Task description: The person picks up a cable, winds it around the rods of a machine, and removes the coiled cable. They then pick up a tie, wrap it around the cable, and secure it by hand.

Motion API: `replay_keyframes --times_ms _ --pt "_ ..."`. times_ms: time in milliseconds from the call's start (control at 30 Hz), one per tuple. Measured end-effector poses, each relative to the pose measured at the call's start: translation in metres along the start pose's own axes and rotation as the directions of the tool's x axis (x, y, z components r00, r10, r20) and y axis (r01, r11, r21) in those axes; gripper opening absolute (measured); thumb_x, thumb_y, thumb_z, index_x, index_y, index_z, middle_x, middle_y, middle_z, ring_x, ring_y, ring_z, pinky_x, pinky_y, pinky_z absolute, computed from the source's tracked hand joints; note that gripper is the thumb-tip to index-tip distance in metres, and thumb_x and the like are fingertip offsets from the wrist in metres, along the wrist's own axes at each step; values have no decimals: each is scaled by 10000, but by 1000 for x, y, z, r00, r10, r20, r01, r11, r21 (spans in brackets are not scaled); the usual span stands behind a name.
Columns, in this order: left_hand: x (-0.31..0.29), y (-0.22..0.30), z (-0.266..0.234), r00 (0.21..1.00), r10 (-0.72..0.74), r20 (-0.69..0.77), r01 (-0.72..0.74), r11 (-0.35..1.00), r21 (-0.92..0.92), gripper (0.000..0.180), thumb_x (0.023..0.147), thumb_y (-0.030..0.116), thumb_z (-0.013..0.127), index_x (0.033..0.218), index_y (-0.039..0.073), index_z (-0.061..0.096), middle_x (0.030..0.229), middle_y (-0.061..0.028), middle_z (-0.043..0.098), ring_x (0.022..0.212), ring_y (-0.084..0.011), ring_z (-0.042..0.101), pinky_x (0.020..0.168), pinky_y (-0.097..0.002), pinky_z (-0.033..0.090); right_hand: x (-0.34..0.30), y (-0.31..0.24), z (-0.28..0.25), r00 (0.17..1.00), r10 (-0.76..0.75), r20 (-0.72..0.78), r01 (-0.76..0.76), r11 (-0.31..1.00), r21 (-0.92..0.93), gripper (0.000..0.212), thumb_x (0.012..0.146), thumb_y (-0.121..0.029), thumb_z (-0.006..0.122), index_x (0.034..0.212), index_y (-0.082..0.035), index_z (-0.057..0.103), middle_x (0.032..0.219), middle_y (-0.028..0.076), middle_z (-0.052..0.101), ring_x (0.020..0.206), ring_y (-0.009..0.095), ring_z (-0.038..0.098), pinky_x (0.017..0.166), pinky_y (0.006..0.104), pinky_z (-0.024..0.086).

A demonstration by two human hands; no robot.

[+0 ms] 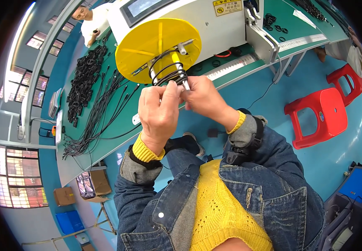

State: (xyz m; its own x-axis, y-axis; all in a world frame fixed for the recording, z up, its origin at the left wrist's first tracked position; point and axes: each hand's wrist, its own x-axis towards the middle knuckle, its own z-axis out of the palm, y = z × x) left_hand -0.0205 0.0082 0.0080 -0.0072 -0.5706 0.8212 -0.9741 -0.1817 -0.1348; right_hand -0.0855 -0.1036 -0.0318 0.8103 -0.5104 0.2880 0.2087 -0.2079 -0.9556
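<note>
A coil of black cable [168, 78] is wound around the metal pegs of a yellow disc [135, 46] on a white winding machine [220, 35]. My left hand [159, 109] is closed at the near side of the coil, its thumb and fingers pinched together on the cable. Close against it, my right hand [207, 98] has its fingers curled round the cable beside the end of a peg. The fingertips of both hands partly hide each other and the cable between them.
On the green table [101, 140] lie a heap of black coiled cables [85, 75] and long loose cables [101, 106]. A metal ruler [231, 67] lines the table edge. Red stools [321, 117] stand at right. Another person [95, 23] is across the table.
</note>
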Motion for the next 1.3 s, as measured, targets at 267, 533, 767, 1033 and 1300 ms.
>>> replay_keyframes --times_ms 267,533,767,1033,1300 --pt "0 -6 -6 998 30 56 -31 999 15 161 671 63 672 816 38 608 667 -55 470 590 -200 471 563 -319 354 -4 -7 18 977 201 -66 -158 903 400 180 832 -132 539 728 13 567 544 53 551 427 86 485 403 251 394" --pt "1 -12 -1 977 -164 137 175 982 -66 197 746 89 606 916 15 542 811 -117 468 750 -265 465 668 -360 364 1 3 -10 970 -184 -158 118 928 -353 233 753 -135 661 895 19 558 695 131 595 556 176 563 487 273 455" --pt "4 -15 2 929 -250 274 296 945 -139 497 837 112 477 1255 -85 294 1180 -272 372 1126 -411 349 957 -417 303 21 16 -18 913 -406 24 377 822 -426 858 686 -171 725 1330 30 195 1199 226 441 984 299 534 828 342 461" --pt "10 -19 -2 839 -279 467 403 896 -189 524 874 135 433 1292 -100 224 1218 -296 344 1141 -424 355 980 -415 292 24 16 -17 895 -446 -9 394 800 -452 828 695 -112 703 1343 20 204 1195 221 450 997 307 537 845 356 454" --pt "25 -15 -9 807 -219 549 334 935 -118 355 847 146 496 1115 -67 403 954 -252 470 860 -407 517 727 -437 434 1 11 13 858 -477 -192 388 846 -366 566 729 33 540 1248 24 315 966 239 554 876 393 560 738 390 466"
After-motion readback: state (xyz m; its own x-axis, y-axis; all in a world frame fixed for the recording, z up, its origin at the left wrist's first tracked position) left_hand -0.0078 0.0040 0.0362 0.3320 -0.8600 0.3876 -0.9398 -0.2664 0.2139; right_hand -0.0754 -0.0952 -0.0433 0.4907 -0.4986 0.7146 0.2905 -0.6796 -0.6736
